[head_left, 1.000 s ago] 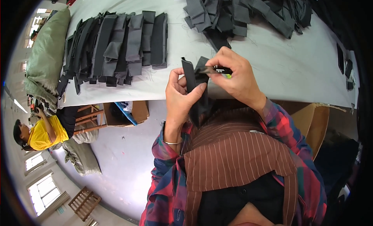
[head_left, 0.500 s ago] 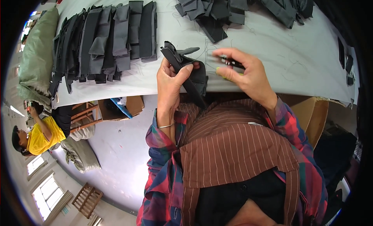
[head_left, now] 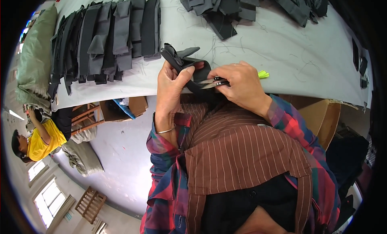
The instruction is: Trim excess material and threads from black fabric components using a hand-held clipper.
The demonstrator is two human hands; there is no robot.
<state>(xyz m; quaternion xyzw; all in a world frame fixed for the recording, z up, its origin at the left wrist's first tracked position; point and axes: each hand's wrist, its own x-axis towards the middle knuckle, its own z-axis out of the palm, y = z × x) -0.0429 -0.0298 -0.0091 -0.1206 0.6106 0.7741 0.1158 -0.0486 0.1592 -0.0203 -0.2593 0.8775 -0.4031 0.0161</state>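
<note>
My left hand point(head_left: 171, 83) pinches a folded dark grey fabric strip point(head_left: 177, 59) near the table's front edge, thumb on top. Part of the strip hangs down toward my apron. In my right hand point(head_left: 242, 83) is a pair of small thread snips point(head_left: 215, 82), black with pale metal blades and a bright yellow-green tag point(head_left: 263, 74) sticking out past the hand. The blades point left and lie apart at the strip's edge, close to my left thumb. Whether a thread sits between them is too small to tell.
Dark fabric strips point(head_left: 109, 36) lie in an overlapping row at the left of the white table point(head_left: 133, 79). Loose piles point(head_left: 225, 12) of strips sit at the back, with stray threads around. A cardboard box point(head_left: 318, 117) stands below right. A co-worker in yellow point(head_left: 46, 141) is far left.
My right hand has moved left and down, bringing the snips from clear of the strip to its edge. My left hand and the strip have shifted slightly left.
</note>
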